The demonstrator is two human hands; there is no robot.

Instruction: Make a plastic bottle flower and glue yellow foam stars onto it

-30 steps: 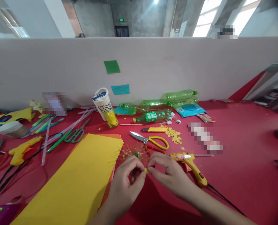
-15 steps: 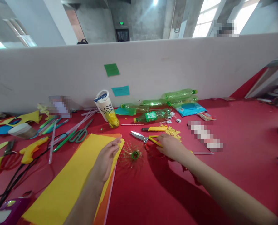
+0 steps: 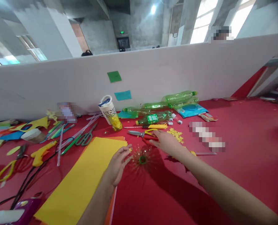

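My left hand (image 3: 119,162) is above the right edge of a stack of yellow paper (image 3: 82,175), its fingertips pinching a small yellow paper star (image 3: 130,150). My right hand (image 3: 165,142) has its fingers at the red and yellow handles of a pair of scissors (image 3: 136,133), whose blades point left, close to the table. Between my hands sits a green bottle top cut into fanned strips (image 3: 142,160). A heap of yellow stars (image 3: 176,135) lies behind my right hand, partly covered by it. A yellow utility knife (image 3: 158,126) lies beyond the scissors.
Green plastic bottles (image 3: 153,118) lie along the white partition (image 3: 148,72). A paper cup (image 3: 108,109) stands behind the paper stack. At left are green-handled scissors (image 3: 84,139), a yellow glue gun (image 3: 41,153) with its cord, and straws. A blue packet (image 3: 192,110) lies at back right.
My left hand has shifted right from the paper's edge toward the cut bottle top. The scissors have moved away from me, nearer the utility knife, with my right hand. The view has tilted up slightly.
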